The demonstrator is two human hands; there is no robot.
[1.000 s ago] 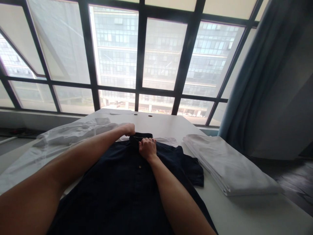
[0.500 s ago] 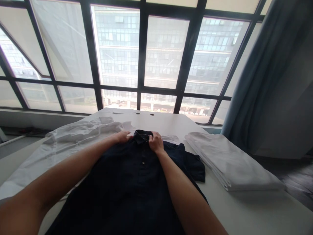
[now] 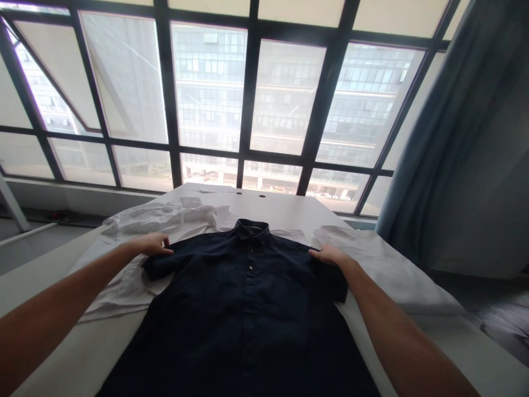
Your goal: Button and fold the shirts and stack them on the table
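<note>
A moment ago both my hands were bunched at the collar; now they have spread outward to the shoulders, so I judge the collar work is finished and I am flattening the shirt across its width. On the left, my left hand (image 3: 152,243) rests with fingers curled lightly on the seam of the dark shirt (image 3: 243,309) where the short sleeve begins, over the loose white shirt (image 3: 165,220) beneath it; whether it pinches the cloth I cannot tell. The dark shirt lies face up, buttoned, in the middle of the white table (image 3: 281,205), collar pointing away from me toward the window (image 3: 248,99), long axis running from me straight outward. On the right, my right hand (image 3: 330,255) lies flat and open on the other shoulder, just beside the folded white stack (image 3: 384,270).
</note>
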